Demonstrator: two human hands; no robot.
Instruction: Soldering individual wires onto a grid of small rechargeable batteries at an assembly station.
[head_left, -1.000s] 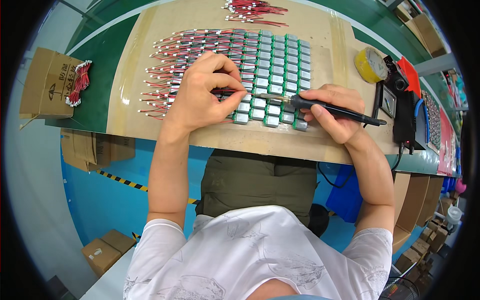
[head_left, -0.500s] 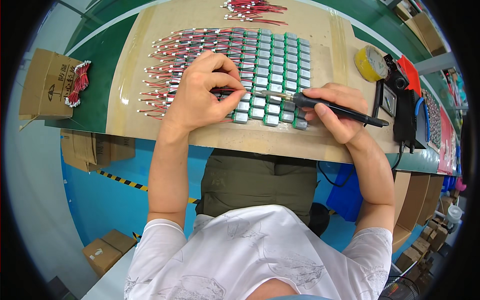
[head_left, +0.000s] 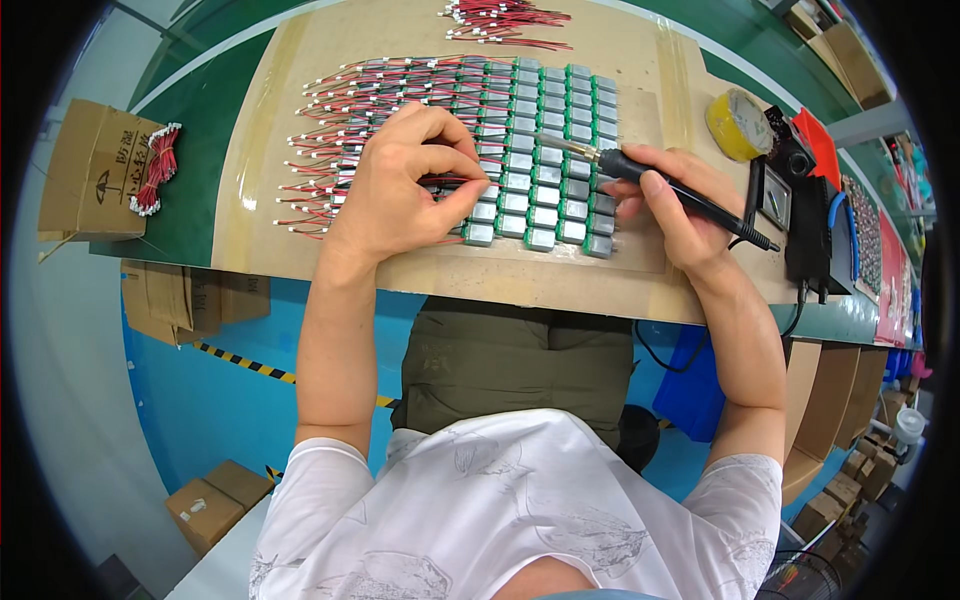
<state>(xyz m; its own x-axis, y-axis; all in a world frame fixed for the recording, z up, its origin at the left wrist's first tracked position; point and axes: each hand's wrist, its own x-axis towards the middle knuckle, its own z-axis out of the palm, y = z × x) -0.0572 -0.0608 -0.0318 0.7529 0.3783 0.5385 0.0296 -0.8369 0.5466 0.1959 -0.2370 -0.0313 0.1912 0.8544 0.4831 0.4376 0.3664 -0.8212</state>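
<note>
My left hand [head_left: 408, 185] pinches a thin red-and-black wire [head_left: 478, 181] over rows of small grey blocks with green edges [head_left: 543, 195]. The exact spot where the wire's end lies is partly covered by the fingertips. In my right hand [head_left: 690, 235] is a soldering iron [head_left: 622, 168] with a black handle, its metal tip pointing left and slightly up above the blocks. Many blocks on the left side bear red-and-black wires with white connectors [head_left: 312, 165]; those in the right-hand columns show no wires.
A pile of loose wires [head_left: 500, 22] lies at the far side. On the right are a yellow tape roll [head_left: 738, 125], a red tray [head_left: 815, 145] and blue-handled pliers [head_left: 855, 240]. A cardboard box [head_left: 90, 165] with a wire bundle [head_left: 157, 168] stands left.
The soldering iron's tip has lifted away from beside my left fingertips, moving up toward the far side. My left hand stays in place, still pinching the wire.
</note>
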